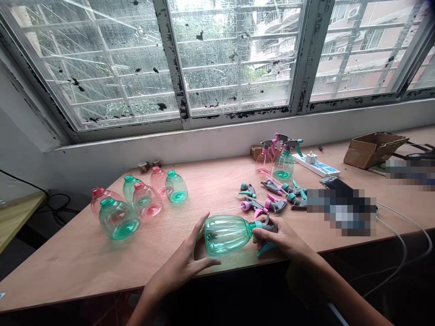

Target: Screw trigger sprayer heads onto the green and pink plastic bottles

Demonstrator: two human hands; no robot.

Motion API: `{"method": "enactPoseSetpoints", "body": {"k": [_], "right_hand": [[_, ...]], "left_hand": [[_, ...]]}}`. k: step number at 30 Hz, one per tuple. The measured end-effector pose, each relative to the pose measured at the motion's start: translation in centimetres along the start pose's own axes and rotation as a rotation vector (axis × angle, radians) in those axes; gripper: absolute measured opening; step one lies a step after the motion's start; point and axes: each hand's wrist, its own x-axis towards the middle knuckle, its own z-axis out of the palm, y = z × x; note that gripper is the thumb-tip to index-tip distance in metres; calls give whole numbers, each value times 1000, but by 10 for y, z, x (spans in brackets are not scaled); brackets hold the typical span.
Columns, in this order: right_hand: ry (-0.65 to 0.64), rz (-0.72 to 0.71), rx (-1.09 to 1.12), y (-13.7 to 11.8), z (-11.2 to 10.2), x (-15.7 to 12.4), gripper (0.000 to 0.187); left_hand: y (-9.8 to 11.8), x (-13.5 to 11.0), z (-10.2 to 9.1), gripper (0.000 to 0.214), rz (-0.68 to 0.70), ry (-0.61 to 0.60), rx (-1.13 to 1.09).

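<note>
A green see-through spray bottle (226,235) lies sideways in the air over the table's front edge, its base to the left. My left hand (186,256) cups the base, with thumb and forefinger wide apart around it. At the neck, my right hand (280,237) is closed on the grey and green trigger head; the fingers cover part of it. Just beyond are several loose trigger heads (253,206) in grey with pink or green. To the left stand several bottles without heads, among them a green bottle (118,222) and a pink bottle (147,199).
Behind the loose heads stand a green bottle (283,165) and a pink bottle (264,160), both with heads on. A white power strip (316,165), a phone (340,192) with cables and a cardboard box (372,149) occupy the right side. Windows line the back wall.
</note>
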Motion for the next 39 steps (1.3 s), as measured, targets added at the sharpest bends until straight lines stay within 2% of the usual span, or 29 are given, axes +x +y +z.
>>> {"method": "enactPoseSetpoints", "body": {"k": [3, 7, 13, 17, 23, 29, 34, 39], "right_hand": [[7, 4, -1, 0, 0, 0, 33], [-2, 0, 0, 0, 1, 1, 33], [-9, -3, 3, -1, 1, 0, 34], [-22, -6, -1, 0, 1, 1, 33], [-35, -18, 6, 0, 2, 1, 33], [-67, -21, -19, -4, 3, 0, 31], [-61, -21, -20, -6, 2, 0, 30], [-50, -15, -19, -7, 3, 0, 31]], "left_hand": [[2, 0, 0, 107, -30, -10, 0], [2, 1, -1, 103, -56, -25, 38], [2, 0, 0, 100, 16, -14, 42], [7, -1, -2, 108, -34, -38, 82], [6, 0, -2, 100, -77, -51, 96], [-2, 2, 1, 95, 19, -9, -23], [1, 0, 0, 107, -14, -30, -84], [0, 0, -1, 99, -40, -24, -66]]}}
